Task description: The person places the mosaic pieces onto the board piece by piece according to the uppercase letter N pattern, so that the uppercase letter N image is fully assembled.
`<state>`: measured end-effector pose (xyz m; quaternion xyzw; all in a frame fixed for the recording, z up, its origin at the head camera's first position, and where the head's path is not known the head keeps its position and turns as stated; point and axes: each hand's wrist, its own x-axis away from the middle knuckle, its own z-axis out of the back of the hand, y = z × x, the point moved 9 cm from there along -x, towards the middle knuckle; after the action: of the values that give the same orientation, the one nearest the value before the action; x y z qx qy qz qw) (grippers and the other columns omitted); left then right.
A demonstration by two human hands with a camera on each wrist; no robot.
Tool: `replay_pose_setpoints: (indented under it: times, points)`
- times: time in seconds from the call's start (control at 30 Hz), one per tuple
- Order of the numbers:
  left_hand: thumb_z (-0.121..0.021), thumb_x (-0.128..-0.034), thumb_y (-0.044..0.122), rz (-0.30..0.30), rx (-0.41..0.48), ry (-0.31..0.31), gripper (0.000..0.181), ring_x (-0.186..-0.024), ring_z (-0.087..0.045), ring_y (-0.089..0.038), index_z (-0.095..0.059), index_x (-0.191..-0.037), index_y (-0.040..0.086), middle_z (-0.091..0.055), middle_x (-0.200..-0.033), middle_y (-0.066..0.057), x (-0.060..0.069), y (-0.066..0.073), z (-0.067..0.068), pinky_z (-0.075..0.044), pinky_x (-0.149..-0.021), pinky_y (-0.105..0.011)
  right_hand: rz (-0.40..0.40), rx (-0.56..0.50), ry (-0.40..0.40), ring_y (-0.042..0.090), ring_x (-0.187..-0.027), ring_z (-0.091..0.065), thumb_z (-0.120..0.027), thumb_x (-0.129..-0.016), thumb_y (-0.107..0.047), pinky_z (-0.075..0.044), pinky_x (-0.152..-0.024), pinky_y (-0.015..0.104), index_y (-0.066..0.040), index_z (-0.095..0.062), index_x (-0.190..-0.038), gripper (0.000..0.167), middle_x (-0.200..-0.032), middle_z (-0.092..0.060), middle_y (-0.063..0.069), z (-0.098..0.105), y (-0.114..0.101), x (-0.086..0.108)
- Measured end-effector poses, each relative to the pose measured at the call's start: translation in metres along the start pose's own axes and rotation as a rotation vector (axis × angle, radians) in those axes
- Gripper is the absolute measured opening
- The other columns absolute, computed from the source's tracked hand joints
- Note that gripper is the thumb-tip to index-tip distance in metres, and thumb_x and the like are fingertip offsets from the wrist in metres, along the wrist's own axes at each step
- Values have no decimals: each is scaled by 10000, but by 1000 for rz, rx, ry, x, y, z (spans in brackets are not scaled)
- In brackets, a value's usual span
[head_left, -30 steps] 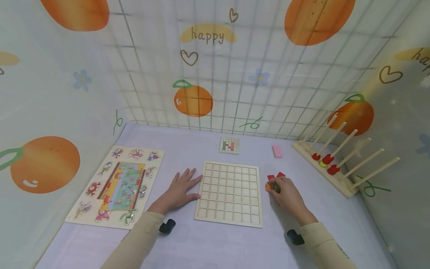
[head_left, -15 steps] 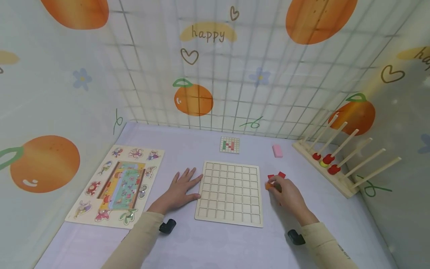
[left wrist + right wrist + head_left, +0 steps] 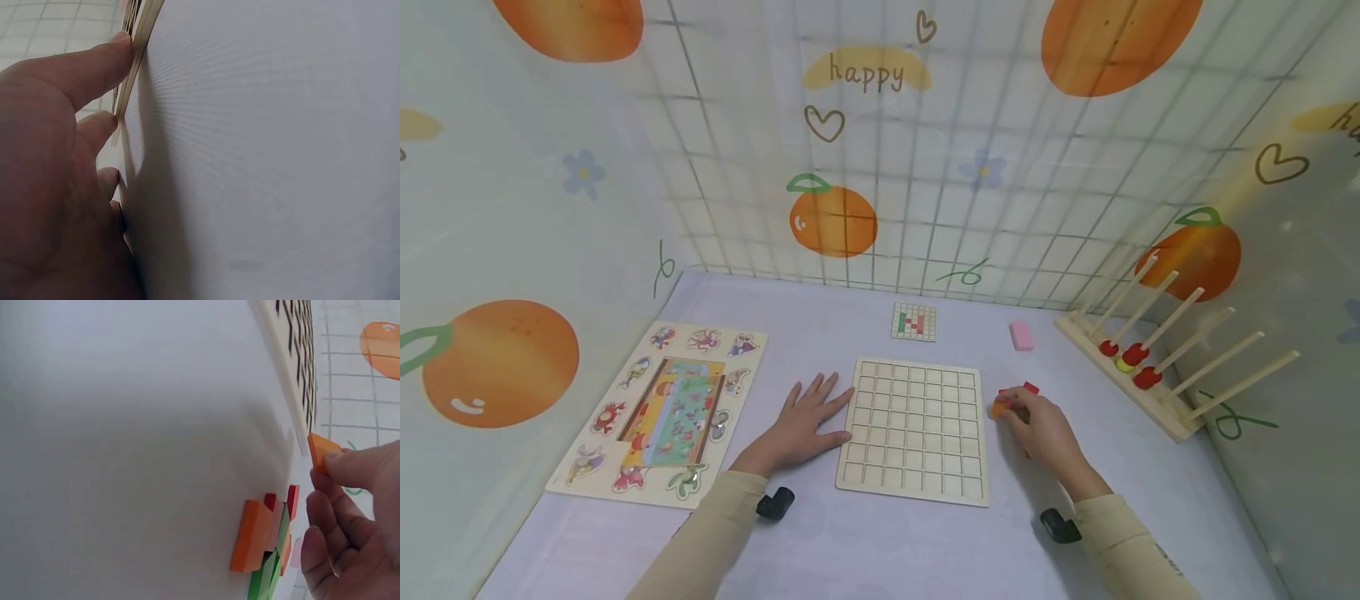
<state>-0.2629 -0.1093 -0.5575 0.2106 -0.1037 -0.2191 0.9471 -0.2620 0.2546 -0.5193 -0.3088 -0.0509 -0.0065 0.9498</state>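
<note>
Right hand [image 3: 1041,429]: thumb and index pinch an orange block [image 3: 322,452], other fingers loosely bent. Block looks clear of the tabletop in the right wrist view; can't confirm the gap. Left hand [image 3: 801,425]: fingers spread on the table, thumb and index tips touching the left edge of the grid board [image 3: 913,432].

Key relation: held block is just right of the board's right edge, toward the far half. Board lies between the hands, so block-to-grid is a leftward direction. Right hand is the nearer one to the block, obviously; left is on the opposite edge. Board is near square, no clear long axis; block's long axis can't be told.

Under and beside the right hand: loose red, green and orange blocks [image 3: 252,534]. Farther out: pattern card [image 3: 913,322] beyond the board, peg rack [image 3: 1157,404] far right.
</note>
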Motion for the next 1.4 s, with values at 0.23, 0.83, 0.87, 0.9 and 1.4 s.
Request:
replay_pose_setpoints:
  times: [0.23,0.83,0.87,0.9,1.4]
  points:
    - [-582,-963,591,4,-8,-2,766,-1571,8,-295,-327,-1610,270,-95,-1708,-67,0,2,1,77,-1247,-544,55,-7,36,241,-872,-581,-700,-980,-129,-496,-606,296,-165,-672,-1168,194,-1074,-705,95,2,-8,-1]
    - [-590,-961,586,-4,4,9,761,-1571,-8,-303,-339,-1605,269,-113,-1705,-69,1,2,3,70,-1246,-552,100,-77,36,208,-855,-612,-721,-971,-169,-531,-680,286,-189,-693,-1147,179,-1020,-716,51,-9,-32,-9]
    - [-592,-961,583,-6,8,8,761,-1571,-9,-305,-340,-1605,267,-112,-1705,-70,1,2,3,70,-1246,-554,104,-83,33,208,-856,-613,-718,-973,-169,-530,-680,285,-186,-694,-1150,180,-1021,-718,52,-10,-33,-9]
    - [-591,-961,584,-6,9,7,761,-1571,-8,-304,-338,-1606,268,-109,-1706,-68,1,3,3,71,-1246,-552,104,-85,34,206,-855,-615,-721,-972,-177,-530,-681,283,-196,-695,-1145,176,-1017,-720,44,-11,-34,-9]
    - [-598,-958,579,-9,13,18,759,-1570,-23,-311,-354,-1600,257,-123,-1704,-70,2,4,4,65,-1247,-553,124,-111,-10,178,-850,-627,-733,-965,-194,-529,-698,306,-229,-696,-1111,155,-962,-718,-17,-32,-58,-12]
